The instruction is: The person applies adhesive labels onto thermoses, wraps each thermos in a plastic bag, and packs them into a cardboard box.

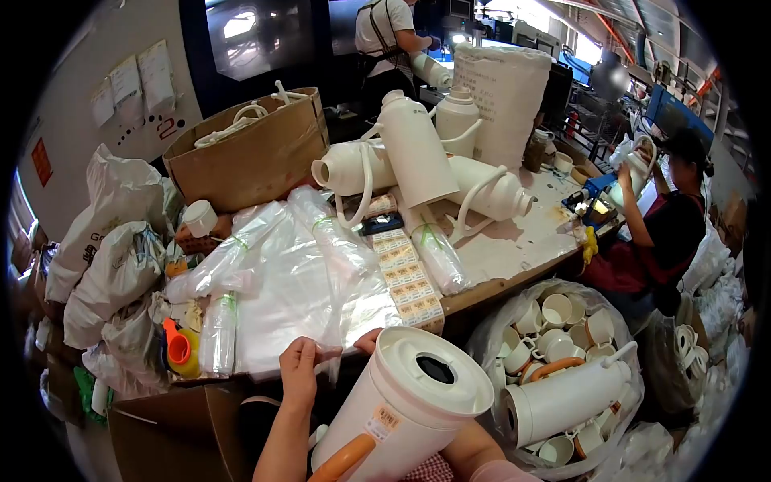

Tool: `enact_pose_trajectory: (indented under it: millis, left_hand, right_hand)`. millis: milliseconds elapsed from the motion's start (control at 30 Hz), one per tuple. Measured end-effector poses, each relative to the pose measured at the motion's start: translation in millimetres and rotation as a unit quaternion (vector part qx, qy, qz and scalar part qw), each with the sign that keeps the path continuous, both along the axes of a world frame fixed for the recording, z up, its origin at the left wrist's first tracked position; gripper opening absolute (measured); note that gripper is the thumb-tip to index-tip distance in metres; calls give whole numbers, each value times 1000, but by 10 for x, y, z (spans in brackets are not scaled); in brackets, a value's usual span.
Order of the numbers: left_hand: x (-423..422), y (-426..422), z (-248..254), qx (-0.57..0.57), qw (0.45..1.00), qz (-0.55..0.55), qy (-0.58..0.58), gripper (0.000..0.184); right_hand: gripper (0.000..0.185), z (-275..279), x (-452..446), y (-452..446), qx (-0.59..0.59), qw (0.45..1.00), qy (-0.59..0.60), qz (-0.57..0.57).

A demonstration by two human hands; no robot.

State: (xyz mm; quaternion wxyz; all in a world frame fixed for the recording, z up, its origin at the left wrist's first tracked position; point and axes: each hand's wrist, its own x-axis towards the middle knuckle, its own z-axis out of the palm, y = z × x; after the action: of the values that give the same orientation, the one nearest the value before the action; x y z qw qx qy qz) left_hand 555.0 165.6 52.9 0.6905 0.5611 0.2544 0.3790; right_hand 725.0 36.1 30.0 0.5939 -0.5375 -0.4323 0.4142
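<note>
A white thermos jug (393, 410) with an orange handle and a barcode sticker stands bottom-up close to my body, between my forearms. Its round base, with a dark hole in the middle, faces the camera. At the table's front edge my left hand (299, 371) is closed, pinching the edge of a clear plastic bag (331, 353). My right hand (369, 341) is at the same bag's edge; only its fingers show, closed on the film, and the jug hides the rest. Stacked clear plastic bags (277, 305) lie on the table beyond, beside a strip of orange-printed stickers (407, 277).
Several white thermos jugs (414, 149) are piled on the table. At right, a plastic-lined container of white cups (554, 321) has another jug (562, 400) across it. A cardboard box (173, 430) stands lower left, white sacks (116, 273) behind. Two people (671, 217) work nearby.
</note>
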Motion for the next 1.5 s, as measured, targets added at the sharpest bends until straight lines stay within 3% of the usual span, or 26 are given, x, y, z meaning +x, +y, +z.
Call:
enact_pose_trajectory:
  millis: [67, 133, 400, 600, 667, 733, 767, 800, 900, 967, 1000, 1100, 1133, 1200, 1267, 1467, 1500]
  left_hand:
    - [30, -3, -44, 177, 969, -3, 174, 24]
    - [150, -109, -173, 69, 986, -54, 140, 13]
    - [227, -162, -287, -4, 997, -27, 69, 7]
    - [112, -42, -295, 21, 996, 47, 77, 8]
    - [146, -79, -56, 50, 995, 73, 36, 13]
    - [160, -104, -39, 91, 996, 4, 10, 13]
    - [126, -48, -77, 76, 993, -34, 85, 12]
    - [164, -121, -58, 52, 997, -53, 28, 9]
    - [53, -64, -29, 50, 999, -13, 18, 4]
    - [-45, -53, -46, 124, 985, 118, 20, 20]
    - [-51, -80, -40, 128, 984, 124, 14, 20]
    - [-17, -172, -4, 244, 949, 47, 192, 61]
    - [25, -223, -54, 311, 929, 46, 198, 48]
    - [64, -102, -232, 330, 927, 61, 165, 28]
    - [54, 64, -243, 255, 954, 56, 146, 9]
    - [212, 228, -262, 142, 988, 58, 30, 9]
    - [252, 169, -289, 195, 976, 50, 80, 12]
  right_hand:
    - [22, -117, -3, 41, 4, 1000, 4, -19]
    - [22, -174, 19, 67, 8, 999, 9, -31]
    - [22, -295, 97, 125, 3, 997, 24, -67]
    - [22, -388, 217, 164, -8, 994, 7, -107]
    - [22, -419, 229, 246, -7, 993, 3, -122]
    - [22, -470, 263, 241, -12, 991, 0, -134]
    - [22, -466, 234, 275, -17, 991, 5, -133]
    - [22, -462, 214, 293, -19, 991, 6, -134]
    - [22, -428, 191, 331, -16, 990, 10, -141]
    - [22, -409, 167, 326, -14, 990, 6, -143]
    - [22, -398, 154, 319, -13, 990, 6, -143]
    - [22, -373, 112, 296, -7, 990, 9, -142]
    - [22, -379, 105, 295, -6, 990, 12, -141]
    - [23, -377, 119, 265, -2, 990, 17, -142]
    - [23, -378, 139, 246, -1, 989, 25, -144]
    - [23, -459, 237, 217, -4, 987, 45, -152]
    - [23, -460, 251, 214, -5, 987, 49, -153]
